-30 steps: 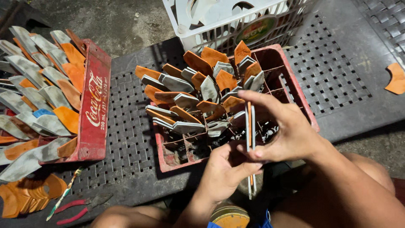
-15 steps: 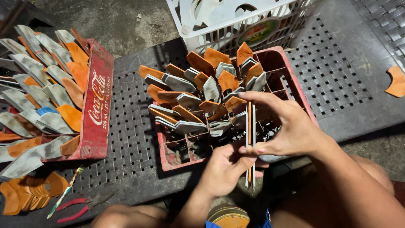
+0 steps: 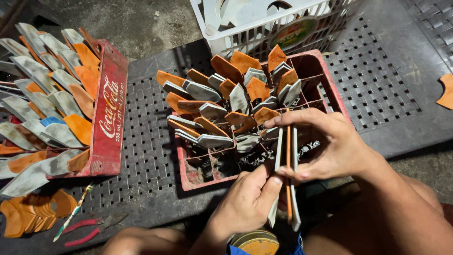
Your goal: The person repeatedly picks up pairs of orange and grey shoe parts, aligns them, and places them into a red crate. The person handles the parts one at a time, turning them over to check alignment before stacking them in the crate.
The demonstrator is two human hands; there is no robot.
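Note:
My right hand [image 3: 330, 144] grips a small bundle of flat grey and orange sole-shaped pieces [image 3: 287, 174], held upright on edge over the near rim of a red crate [image 3: 340, 97]. Just below, my left hand [image 3: 250, 200] pinches the lower edge of the same bundle with thumb and fingers. The crate is packed with several more grey and orange pieces [image 3: 226, 108] standing in its compartments. A round tin with a yellow lid [image 3: 255, 243] sits under my left hand.
A second red crate [image 3: 106, 125] at the left holds several similar pieces. A white plastic basket [image 3: 278, 23] stands behind. Red-handled pliers [image 3: 89, 226], a thin brush-like tool [image 3: 73, 212] and a stack of orange pieces [image 3: 28, 217] lie at lower left on the dark perforated platform [image 3: 377, 85].
The bundle has been drawn slightly down and toward me, and my left hand has closed onto its lower edge.

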